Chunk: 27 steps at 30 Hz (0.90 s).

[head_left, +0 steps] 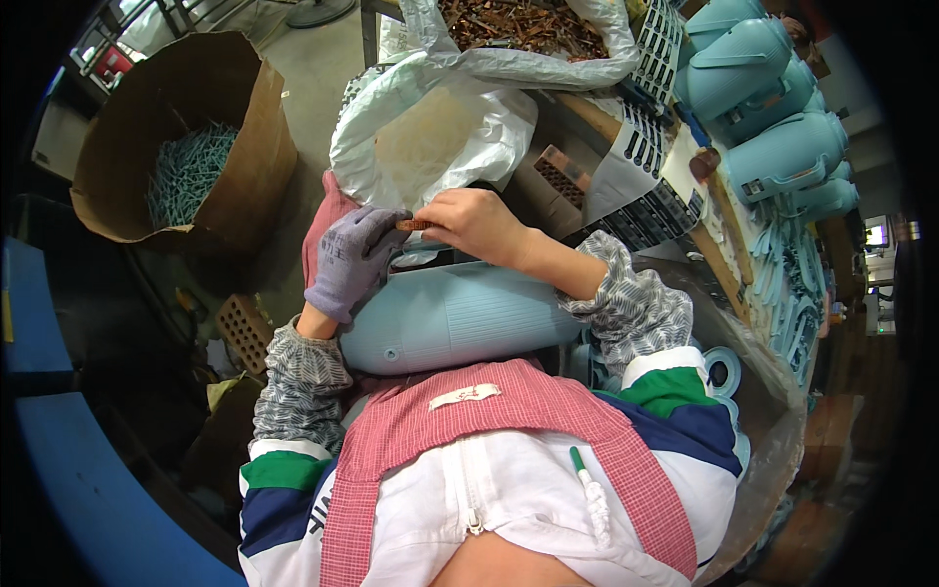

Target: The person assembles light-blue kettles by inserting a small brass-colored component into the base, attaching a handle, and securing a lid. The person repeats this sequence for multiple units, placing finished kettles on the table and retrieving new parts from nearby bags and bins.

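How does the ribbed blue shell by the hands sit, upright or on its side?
On its side: the ribbed blue shell stretches left to right in front of the red checked apron.

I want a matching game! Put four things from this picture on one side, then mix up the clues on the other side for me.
Things:
1. Left hand
2. Right hand
3. Ribbed light-blue piece
4. Cardboard bin

Clues:
A. Has thin blue strips inside
B. Bare
C. Lies crosswise in front of the pink apron
D. Covered by a purple-grey glove

Right pairs: 1-D, 2-B, 3-C, 4-A
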Each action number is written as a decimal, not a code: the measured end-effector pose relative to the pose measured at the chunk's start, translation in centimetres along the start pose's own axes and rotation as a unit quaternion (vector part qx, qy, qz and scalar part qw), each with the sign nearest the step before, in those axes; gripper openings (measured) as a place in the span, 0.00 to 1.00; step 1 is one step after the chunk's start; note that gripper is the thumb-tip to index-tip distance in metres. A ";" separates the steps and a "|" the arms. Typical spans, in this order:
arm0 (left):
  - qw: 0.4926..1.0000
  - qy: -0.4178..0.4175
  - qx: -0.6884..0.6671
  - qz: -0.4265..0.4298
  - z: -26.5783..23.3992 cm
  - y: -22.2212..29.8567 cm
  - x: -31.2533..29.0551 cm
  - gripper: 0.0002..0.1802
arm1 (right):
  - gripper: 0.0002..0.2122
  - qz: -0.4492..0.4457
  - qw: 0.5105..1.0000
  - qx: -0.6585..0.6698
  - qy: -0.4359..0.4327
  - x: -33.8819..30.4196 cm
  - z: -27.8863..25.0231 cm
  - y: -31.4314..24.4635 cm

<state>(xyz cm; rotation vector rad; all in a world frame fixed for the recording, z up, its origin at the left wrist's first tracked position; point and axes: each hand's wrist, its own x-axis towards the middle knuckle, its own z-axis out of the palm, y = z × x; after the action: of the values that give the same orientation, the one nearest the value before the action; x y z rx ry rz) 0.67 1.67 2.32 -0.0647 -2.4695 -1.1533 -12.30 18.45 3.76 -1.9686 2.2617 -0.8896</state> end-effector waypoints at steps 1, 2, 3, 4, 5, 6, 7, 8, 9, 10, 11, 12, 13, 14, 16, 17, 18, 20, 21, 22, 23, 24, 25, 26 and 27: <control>1.000 -0.013 -0.011 -0.012 -0.2 0.1 -0.2 0.14 | 0.08 -0.008 1.000 -0.022 0.011 -0.1 -0.1 -0.5; 0.984 -0.041 -0.139 -0.100 -0.2 0.1 -0.5 0.16 | 0.08 -0.015 0.999 -0.044 0.023 -0.1 -0.4 -1.1; 0.945 -0.067 -0.263 -0.184 -0.3 0.2 -0.9 0.18 | 0.07 -0.023 0.997 -0.065 0.034 -0.2 -0.7 -1.7; 0.881 -0.095 -0.383 -0.262 -0.2 0.3 -1.1 0.20 | 0.06 -0.036 0.994 -0.095 0.047 -0.5 -0.9 -2.2; 0.887 -0.132 -0.356 -0.264 -0.5 0.1 -1.0 0.22 | 0.05 -0.047 0.990 -0.124 0.041 -0.8 -0.7 -2.3; 0.890 -0.168 -0.329 -0.266 -1.0 -0.3 -0.8 0.24 | 0.04 -0.058 0.986 -0.153 0.034 -1.2 -0.2 -2.2; 0.892 -0.204 -0.300 -0.268 -1.3 -0.6 -0.6 0.26 | 0.02 -0.069 0.981 -0.180 0.029 -1.5 0.2 -2.2; 0.883 -0.210 -0.307 -0.286 -1.2 -0.6 -0.5 0.26 | 0.02 -0.079 0.978 -0.192 0.038 -1.5 0.4 -2.3; 0.875 -0.218 -0.315 -0.296 -1.2 -0.7 -0.5 0.26 | 0.02 -0.081 0.976 -0.200 0.032 -1.6 0.6 -2.2; 0.867 -0.225 -0.321 -0.308 -1.3 -0.8 -0.5 0.26 | 0.02 -0.085 0.975 -0.206 0.028 -1.5 0.8 -2.1; 0.859 -0.232 -0.327 -0.319 -1.3 -0.9 -0.5 0.25 | 0.03 -0.088 0.973 -0.212 0.023 -1.5 1.0 -2.0; 0.857 -0.234 -0.328 -0.320 -1.3 -1.0 -0.5 0.25 | 0.04 -0.094 0.972 -0.214 0.023 -1.5 1.1 -2.0; 0.855 -0.238 -0.330 -0.321 -1.3 -1.3 -0.5 0.25 | 0.05 -0.098 0.971 -0.217 0.024 -1.6 1.2 -1.9; 0.853 -0.242 -0.332 -0.321 -1.2 -1.4 -0.5 0.25 | 0.07 -0.102 0.970 -0.220 0.024 -1.6 1.2 -1.8; 0.852 -0.256 -0.322 -0.323 -1.2 -1.7 -0.4 0.25 | 0.06 -0.111 0.969 -0.218 0.030 -1.6 1.2 -1.8; 0.851 -0.265 -0.317 -0.323 -1.1 -1.8 -0.2 0.25 | 0.06 -0.115 0.969 -0.217 0.033 -1.6 1.2 -1.7; 0.847 -0.261 -0.321 -0.332 -1.0 -1.9 -0.2 0.25 | 0.05 -0.116 0.969 -0.218 0.027 -1.6 1.1 -1.7; 0.841 -0.258 -0.328 -0.344 -0.5 -1.9 0.2 0.25 | 0.04 -0.116 0.967 -0.227 0.020 -1.5 0.5 -1.6; 0.853 -0.240 -0.327 -0.327 -0.2 -2.0 -0.1 0.22 | 0.04 -0.121 0.970 -0.211 0.024 -1.4 0.7 -1.8; 0.868 -0.228 -0.299 -0.326 0.1 -1.5 0.1 0.20 | 0.03 -0.128 0.968 -0.212 0.031 -1.4 0.8 -1.7; 0.880 -0.213 -0.269 -0.327 0.2 -1.0 0.1 0.18 | 0.03 -0.137 0.967 -0.209 0.040 -1.4 1.0 -1.6; 0.881 -0.206 -0.274 -0.327 0.5 -1.1 0.2 0.17 | 0.04 -0.134 0.968 -0.207 0.046 -1.5 1.1 -1.5; 0.877 -0.201 -0.261 -0.350 0.6 -0.6 0.3 0.17 | 0.05 -0.119 0.978 -0.168 0.033 -1.5 1.0 -1.0; 0.874 -0.204 -0.251 -0.363 0.2 0.3 0.7 0.17 | 0.06 -0.105 0.985 -0.137 0.017 -1.2 0.6 -0.1; 0.871 -0.205 -0.241 -0.376 -0.1 1.0 0.9 0.17 | 0.06 -0.093 0.990 -0.106 0.000 -0.6 0.0 1.2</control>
<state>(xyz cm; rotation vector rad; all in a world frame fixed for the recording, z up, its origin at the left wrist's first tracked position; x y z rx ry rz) 0.15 2.14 3.48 0.6277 -2.5421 -2.2757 -13.29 19.05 3.04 -2.2980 2.2882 -0.6822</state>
